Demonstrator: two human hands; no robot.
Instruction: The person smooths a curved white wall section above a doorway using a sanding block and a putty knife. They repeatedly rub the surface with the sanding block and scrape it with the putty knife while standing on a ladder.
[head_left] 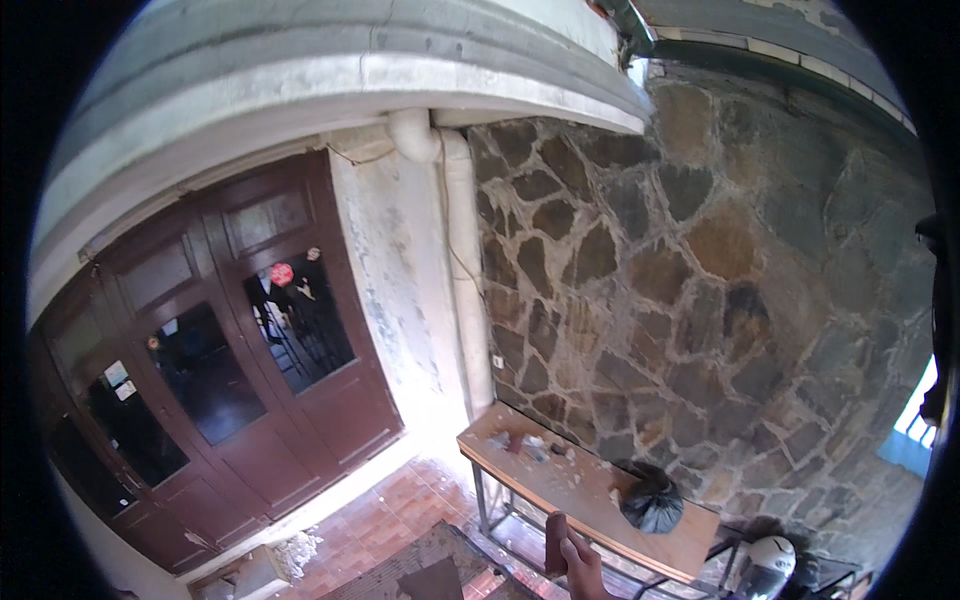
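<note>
My right hand (583, 570) comes in at the lower edge, its fingers closed round a reddish-brown, blocky piece (554, 545) that stands roughly upright. I cannot make out its exact kind. Just beyond the hand is a wooden-topped table (590, 508) on dark metal legs, with pale crumbs and scraps strewn over its left part. Toward the table's right end sits a tied black plastic bag (652, 505). To the left of the hand, a worn, dusty board-like surface (385, 577) carries a dark flat piece (432, 581). My left hand is out of view.
A rough stone wall (660, 270) rises behind the table. Brown glazed doors (290, 430) stand at the left, beside a white drainpipe (466, 280). Pale debris (296, 552) lies on the red tiled floor (375, 508). A white helmet (770, 562) is at the lower right.
</note>
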